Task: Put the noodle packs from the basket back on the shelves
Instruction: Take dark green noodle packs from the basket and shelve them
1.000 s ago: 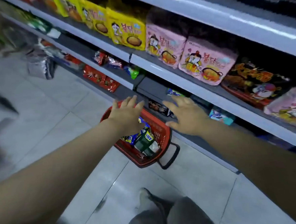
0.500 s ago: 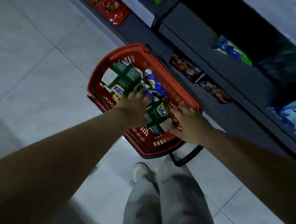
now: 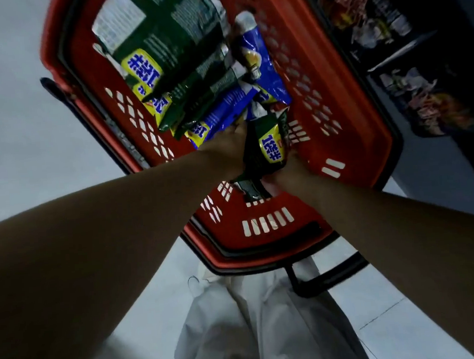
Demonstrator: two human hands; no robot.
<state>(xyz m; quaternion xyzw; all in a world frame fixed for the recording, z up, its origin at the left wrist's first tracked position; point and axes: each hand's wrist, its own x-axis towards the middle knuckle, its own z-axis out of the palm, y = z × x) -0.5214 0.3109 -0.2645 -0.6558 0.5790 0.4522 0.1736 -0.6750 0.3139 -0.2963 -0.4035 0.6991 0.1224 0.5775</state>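
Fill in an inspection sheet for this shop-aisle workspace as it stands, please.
Surface: pale tiled floor, bearing a red plastic basket.
Job's things: dark green noodle packs and blue noodle packs piled in the basket; one small dark green pack held up at the near end.
Clutter: nothing seen.
Hands: right hand holds the small dark green pack from beneath; left hand lies against its side, fingers hidden.
Cables: nothing seen.
Surroundings: dark bottom shelf with dark packets; black basket handle; grey trousers.
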